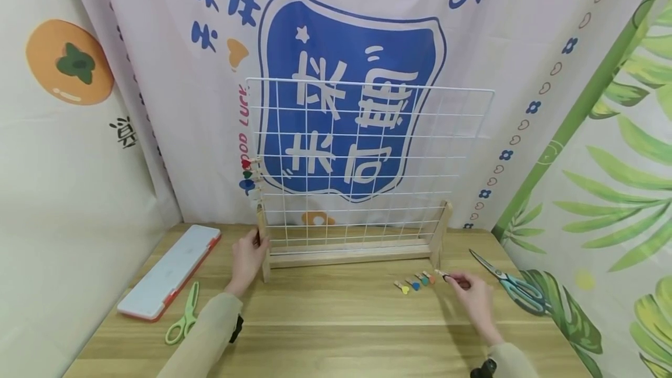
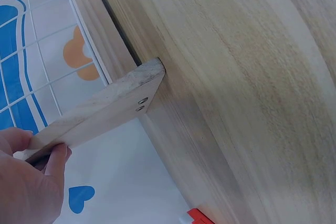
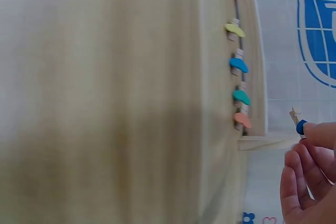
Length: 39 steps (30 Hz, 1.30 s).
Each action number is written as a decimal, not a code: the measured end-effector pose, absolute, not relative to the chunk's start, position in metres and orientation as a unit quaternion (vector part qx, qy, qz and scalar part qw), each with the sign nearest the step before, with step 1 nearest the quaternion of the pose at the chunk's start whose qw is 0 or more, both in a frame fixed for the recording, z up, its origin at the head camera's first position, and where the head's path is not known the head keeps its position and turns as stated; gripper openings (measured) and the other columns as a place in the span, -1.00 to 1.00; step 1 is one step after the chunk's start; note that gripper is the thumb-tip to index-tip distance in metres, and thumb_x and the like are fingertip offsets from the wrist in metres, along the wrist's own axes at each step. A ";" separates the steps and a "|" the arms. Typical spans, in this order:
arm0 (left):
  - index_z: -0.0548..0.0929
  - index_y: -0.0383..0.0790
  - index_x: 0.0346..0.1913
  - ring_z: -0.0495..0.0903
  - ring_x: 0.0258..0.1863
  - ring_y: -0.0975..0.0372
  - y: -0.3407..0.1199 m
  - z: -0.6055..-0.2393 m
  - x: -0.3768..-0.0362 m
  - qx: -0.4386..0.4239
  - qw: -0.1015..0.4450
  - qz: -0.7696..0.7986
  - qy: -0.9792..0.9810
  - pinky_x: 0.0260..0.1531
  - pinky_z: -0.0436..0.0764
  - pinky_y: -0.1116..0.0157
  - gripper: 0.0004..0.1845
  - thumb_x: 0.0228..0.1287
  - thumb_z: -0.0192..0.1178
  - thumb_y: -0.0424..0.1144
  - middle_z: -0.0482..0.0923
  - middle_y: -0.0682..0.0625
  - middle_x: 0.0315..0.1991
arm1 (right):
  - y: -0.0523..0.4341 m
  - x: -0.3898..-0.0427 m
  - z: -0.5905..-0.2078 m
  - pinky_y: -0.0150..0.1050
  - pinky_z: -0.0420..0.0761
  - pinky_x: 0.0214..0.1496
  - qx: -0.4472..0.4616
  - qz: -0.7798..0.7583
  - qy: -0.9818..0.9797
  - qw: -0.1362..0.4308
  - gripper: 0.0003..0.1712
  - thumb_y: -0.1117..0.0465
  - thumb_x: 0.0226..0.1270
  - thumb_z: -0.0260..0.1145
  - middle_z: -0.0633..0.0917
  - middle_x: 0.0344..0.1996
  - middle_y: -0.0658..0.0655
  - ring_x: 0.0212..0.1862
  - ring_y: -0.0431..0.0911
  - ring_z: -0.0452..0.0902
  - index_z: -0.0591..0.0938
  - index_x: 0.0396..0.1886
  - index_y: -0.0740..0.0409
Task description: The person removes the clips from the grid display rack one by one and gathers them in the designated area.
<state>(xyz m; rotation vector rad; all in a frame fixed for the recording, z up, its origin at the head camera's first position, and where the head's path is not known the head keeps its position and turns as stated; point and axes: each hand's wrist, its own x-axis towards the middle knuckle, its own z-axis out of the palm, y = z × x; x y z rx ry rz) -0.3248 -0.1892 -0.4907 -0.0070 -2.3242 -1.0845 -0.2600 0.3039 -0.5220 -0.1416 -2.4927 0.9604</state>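
A white wire grid (image 1: 346, 156) stands upright in a wooden stand (image 1: 346, 259). My left hand (image 1: 248, 258) grips the stand's left upright, and the left wrist view shows thumb and fingers round this wooden post (image 2: 100, 103). Between thumb and fingertips, my right hand (image 1: 471, 299) pinches a small wooden clothespin (image 3: 295, 116) with a dark blue decoration, near the stand's right foot. Several clothespins with coloured hearts (image 1: 416, 286) lie in a row on the table, in yellow, blue, green and orange. More clothespins (image 1: 254, 179) are clipped along the grid's left edge.
A white case with a red edge (image 1: 170, 273) lies at the table's left, with green scissors (image 1: 186, 317) beside my left forearm. Larger blue-handled scissors (image 1: 517, 287) lie at the right. A printed curtain (image 1: 210, 104) hangs right behind the grid.
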 end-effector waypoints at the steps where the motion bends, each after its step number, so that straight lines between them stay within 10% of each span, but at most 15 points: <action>1: 0.58 -0.36 -0.40 0.70 -0.41 -0.02 -0.189 -0.491 -0.325 -0.004 0.287 -0.405 -0.868 -0.46 0.65 0.14 -0.90 0.18 0.21 -0.36 0.70 -0.29 -0.38 | 0.304 -0.259 -0.526 -0.51 0.47 -0.48 -0.050 0.352 -0.907 0.225 -0.87 0.18 0.13 0.40 0.76 -0.44 0.13 -0.53 -0.46 0.46 0.71 -0.36 0.15; 39: 0.56 -0.33 -0.45 0.64 -0.51 0.06 -0.190 -0.491 -0.325 -0.001 0.287 -0.389 -0.875 -0.55 0.53 0.29 -0.87 0.18 0.22 -0.33 0.69 -0.23 -0.46 | 0.304 -0.256 -0.541 -0.46 0.43 -0.45 -0.043 0.306 -0.944 0.115 -0.81 0.18 0.08 0.40 0.74 -0.45 0.10 -0.47 -0.25 0.52 0.70 -0.36 0.21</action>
